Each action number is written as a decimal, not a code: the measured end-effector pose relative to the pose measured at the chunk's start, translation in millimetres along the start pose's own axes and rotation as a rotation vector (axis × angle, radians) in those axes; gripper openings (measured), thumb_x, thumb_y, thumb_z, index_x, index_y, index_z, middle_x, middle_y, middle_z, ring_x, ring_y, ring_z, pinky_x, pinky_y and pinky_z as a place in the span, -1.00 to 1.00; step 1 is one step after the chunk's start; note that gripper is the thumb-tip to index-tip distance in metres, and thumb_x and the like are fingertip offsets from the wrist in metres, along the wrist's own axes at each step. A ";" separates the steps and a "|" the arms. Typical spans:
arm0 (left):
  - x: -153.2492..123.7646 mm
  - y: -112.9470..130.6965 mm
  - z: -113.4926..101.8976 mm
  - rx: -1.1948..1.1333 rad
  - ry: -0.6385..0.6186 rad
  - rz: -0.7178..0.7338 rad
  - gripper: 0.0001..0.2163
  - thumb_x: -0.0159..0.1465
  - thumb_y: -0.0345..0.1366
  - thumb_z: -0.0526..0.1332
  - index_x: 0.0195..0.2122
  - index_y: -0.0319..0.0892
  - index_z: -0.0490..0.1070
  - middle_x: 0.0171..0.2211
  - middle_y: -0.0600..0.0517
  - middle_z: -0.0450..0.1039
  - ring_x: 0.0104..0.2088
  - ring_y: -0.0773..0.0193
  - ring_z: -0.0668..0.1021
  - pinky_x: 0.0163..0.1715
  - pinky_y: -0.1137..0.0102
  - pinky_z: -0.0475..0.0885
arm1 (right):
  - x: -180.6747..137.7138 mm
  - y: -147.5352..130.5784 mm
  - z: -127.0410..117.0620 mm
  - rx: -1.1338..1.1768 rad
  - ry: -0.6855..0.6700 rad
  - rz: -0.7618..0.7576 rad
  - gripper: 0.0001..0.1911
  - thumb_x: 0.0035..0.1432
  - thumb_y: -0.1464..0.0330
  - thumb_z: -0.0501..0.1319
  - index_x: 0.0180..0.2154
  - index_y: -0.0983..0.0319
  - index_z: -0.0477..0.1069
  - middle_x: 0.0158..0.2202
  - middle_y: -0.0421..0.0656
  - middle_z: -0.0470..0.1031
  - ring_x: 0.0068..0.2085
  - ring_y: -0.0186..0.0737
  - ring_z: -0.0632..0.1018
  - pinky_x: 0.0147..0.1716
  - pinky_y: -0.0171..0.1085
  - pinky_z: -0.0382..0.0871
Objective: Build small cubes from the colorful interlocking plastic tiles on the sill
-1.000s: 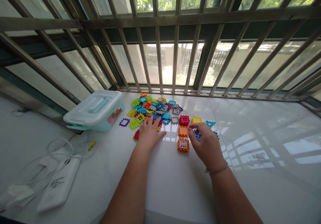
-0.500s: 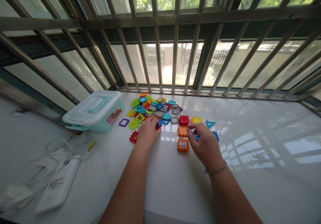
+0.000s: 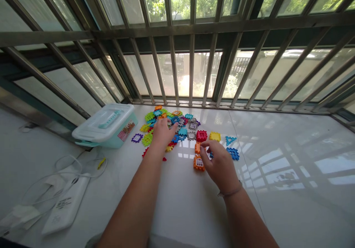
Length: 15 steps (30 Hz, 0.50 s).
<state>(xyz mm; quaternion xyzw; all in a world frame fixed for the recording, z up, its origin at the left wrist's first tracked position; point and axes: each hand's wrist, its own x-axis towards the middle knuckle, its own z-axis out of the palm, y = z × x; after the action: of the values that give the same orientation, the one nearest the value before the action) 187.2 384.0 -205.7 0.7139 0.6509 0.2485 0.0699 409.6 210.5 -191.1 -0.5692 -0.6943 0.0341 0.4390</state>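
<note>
One spread hand (image 3: 163, 132); another hand (image 3: 219, 163) on block (image 3: 197, 148)

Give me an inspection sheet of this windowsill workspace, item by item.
Surface: glossy white stone-like sill, reflecting the window bars.
Job's things: pile of coloured interlocking plastic tiles; apart from it, an orange window tile, red tile, yellow tile, blue triangle tile.
Clutter: lidded teal storage box; white flat device; tissue.
Hands: left hand open, fingers spread above the pile; right hand beside the orange window tile, fingers curled, grip unclear.
Cables: white cable looped left of the tiles.
Surroundings: steel window bars, glass, trees beyond.
</note>
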 end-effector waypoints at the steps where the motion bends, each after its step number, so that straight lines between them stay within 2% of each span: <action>1: 22.2 0.8 2.4 0.073 -0.036 -0.021 -0.43 0.48 0.19 0.10 0.26 -0.14 0.46 0.27 -0.25 0.49 0.35 -0.13 0.45 0.40 0.05 0.30 | -0.2 -1.2 0.5 0.009 -0.003 -0.008 -0.91 0.47 0.36 0.21 -0.11 0.17 0.50 -0.17 -0.11 0.64 -0.20 -0.13 0.60 -0.16 -0.17 0.45; 2: 45.0 0.7 4.9 0.157 -0.093 -0.069 -0.34 0.47 0.25 0.05 0.36 -0.12 0.39 0.38 -0.25 0.40 0.42 -0.15 0.38 0.44 0.03 0.25 | -0.4 -2.5 0.8 0.019 -0.001 -0.013 -0.91 0.47 0.37 0.21 -0.11 0.17 0.50 -0.17 -0.11 0.64 -0.19 -0.12 0.61 -0.15 -0.17 0.45; 5: 104.4 -6.4 12.8 0.222 -0.168 -0.160 -0.16 0.39 0.38 0.02 0.51 -0.07 0.27 0.56 -0.33 0.12 0.51 -0.40 0.22 0.42 -0.21 0.20 | -0.6 -6.7 1.2 0.044 0.007 -0.020 -0.91 0.46 0.41 0.20 -0.11 0.16 0.49 -0.18 -0.12 0.63 -0.17 -0.12 0.61 -0.11 -0.16 0.46; 8: 139.0 -21.0 22.5 0.275 -0.268 -0.224 -0.03 0.26 0.48 0.07 0.56 0.00 0.20 0.63 -0.32 -0.07 0.55 -0.57 0.07 0.40 -0.38 0.11 | -0.6 -9.6 1.2 0.045 0.003 -0.029 -0.90 0.45 0.44 0.20 -0.11 0.16 0.49 -0.17 -0.11 0.63 -0.14 -0.11 0.61 -0.09 -0.16 0.47; 11: 153.8 -33.7 33.5 0.316 -0.363 -0.238 -0.01 0.22 0.52 0.04 0.54 0.04 0.26 0.60 -0.33 0.04 0.52 -0.62 0.15 0.40 -0.43 0.04 | -0.6 -9.1 2.1 0.053 -0.006 -0.017 -0.90 0.44 0.45 0.22 -0.12 0.16 0.48 -0.17 -0.12 0.63 -0.11 -0.10 0.61 -0.08 -0.17 0.47; 15: 156.1 -37.6 43.8 0.373 -0.404 -0.205 -0.07 0.25 0.50 -0.01 0.49 0.06 0.32 0.55 -0.31 0.16 0.48 -0.58 0.23 0.40 -0.44 0.04 | -0.6 -4.9 3.5 0.058 -0.017 -0.007 -0.90 0.44 0.45 0.22 -0.11 0.15 0.48 -0.16 -0.11 0.63 -0.11 -0.09 0.62 -0.07 -0.17 0.48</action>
<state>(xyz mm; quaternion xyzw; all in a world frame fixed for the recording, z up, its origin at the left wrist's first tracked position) 177.6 549.7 -218.4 0.6799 0.7271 -0.0312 0.0903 403.6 209.9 -190.9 -0.5535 -0.6986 0.0577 0.4496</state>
